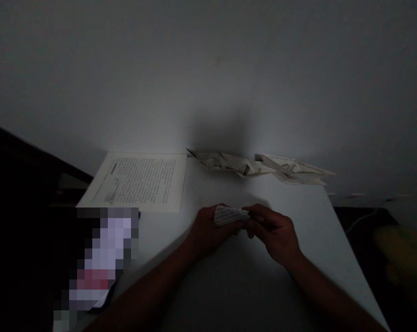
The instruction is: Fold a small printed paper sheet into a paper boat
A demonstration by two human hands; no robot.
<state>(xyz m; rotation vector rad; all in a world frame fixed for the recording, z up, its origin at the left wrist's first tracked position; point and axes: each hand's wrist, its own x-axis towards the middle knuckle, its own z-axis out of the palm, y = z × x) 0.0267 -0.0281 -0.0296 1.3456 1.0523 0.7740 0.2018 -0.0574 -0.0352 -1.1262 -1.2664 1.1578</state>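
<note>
A small piece of folded printed paper [231, 215] is held up over the white table, near its middle. My left hand [208, 230] is closed round its left side, with the thumb along the lower edge. At the paper's right end my right hand [274, 233] pinches with thumb and fingers; the fingertips of both hands nearly meet there. Behind the hands stand folded paper boats [229, 163], made from printed pages, and more folded paper shapes [291, 168] lie to their right. Dim light hides the finer folds.
Printed sheets [142, 180] lie flat at the table's back left. A pixelated, bright phone-like device [104, 253] is at the left edge. The white table [326, 249] meets a pale wall [215, 83] behind. Something yellowish [405, 249] shows dimly at the right.
</note>
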